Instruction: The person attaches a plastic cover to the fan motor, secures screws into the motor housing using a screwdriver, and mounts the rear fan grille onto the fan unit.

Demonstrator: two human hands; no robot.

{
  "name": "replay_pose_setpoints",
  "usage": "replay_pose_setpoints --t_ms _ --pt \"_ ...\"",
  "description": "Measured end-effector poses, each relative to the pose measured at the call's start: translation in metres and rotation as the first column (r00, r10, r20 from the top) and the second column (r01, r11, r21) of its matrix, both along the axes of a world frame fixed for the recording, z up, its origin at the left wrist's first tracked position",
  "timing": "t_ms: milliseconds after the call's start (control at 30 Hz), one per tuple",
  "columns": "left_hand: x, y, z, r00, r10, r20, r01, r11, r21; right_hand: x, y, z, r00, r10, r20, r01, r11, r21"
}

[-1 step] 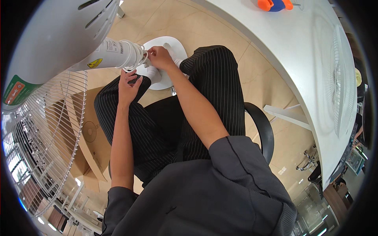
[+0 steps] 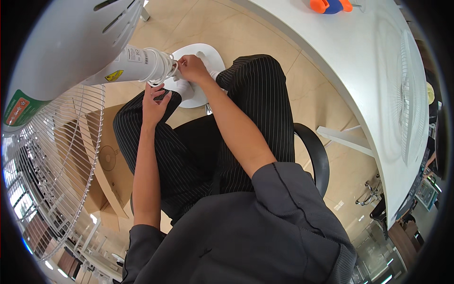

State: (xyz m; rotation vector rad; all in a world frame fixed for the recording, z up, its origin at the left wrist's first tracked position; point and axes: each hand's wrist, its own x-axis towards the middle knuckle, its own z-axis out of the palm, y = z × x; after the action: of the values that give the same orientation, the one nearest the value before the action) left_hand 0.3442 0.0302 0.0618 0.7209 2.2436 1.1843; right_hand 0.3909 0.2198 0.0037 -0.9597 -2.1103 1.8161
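Observation:
A white pedestal fan stands at the upper left, its motor housing [image 2: 71,52] tilted over a wire grille [image 2: 71,142]. Around its neck [image 2: 120,66] a white power cord [image 2: 160,65] is wound in several loops. My right hand [image 2: 192,70] pinches at the right side of this coil, fingers closed on the cord; the fingertips are partly hidden. Just below the loops is my left hand [image 2: 153,105], thumb and fingers apart, fingertips at the coil's lower edge. The round white fan base [image 2: 215,57] rests on the floor between my feet.
A white table [image 2: 331,61] curves along the right, with an orange and blue object [image 2: 331,5] on it and another fan grille [image 2: 406,99] at its far right. An open cardboard box [image 2: 116,161] sits left of my legs. A black chair armrest [image 2: 319,161] is at my right.

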Motion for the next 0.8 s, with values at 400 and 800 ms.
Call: replay_pose_setpoints --t_ms 400,800 --pt "-0.002 0.002 0.009 0.993 0.06 -0.106 -0.053 0.996 0.068 -0.006 -0.005 0.012 0.999 0.037 0.027 -0.035 0.996 -0.085" --pt "-0.013 0.0 0.002 0.964 0.03 -0.266 0.01 0.989 0.148 0.012 -0.02 0.006 0.975 0.105 -0.193 -0.024 0.925 0.38"
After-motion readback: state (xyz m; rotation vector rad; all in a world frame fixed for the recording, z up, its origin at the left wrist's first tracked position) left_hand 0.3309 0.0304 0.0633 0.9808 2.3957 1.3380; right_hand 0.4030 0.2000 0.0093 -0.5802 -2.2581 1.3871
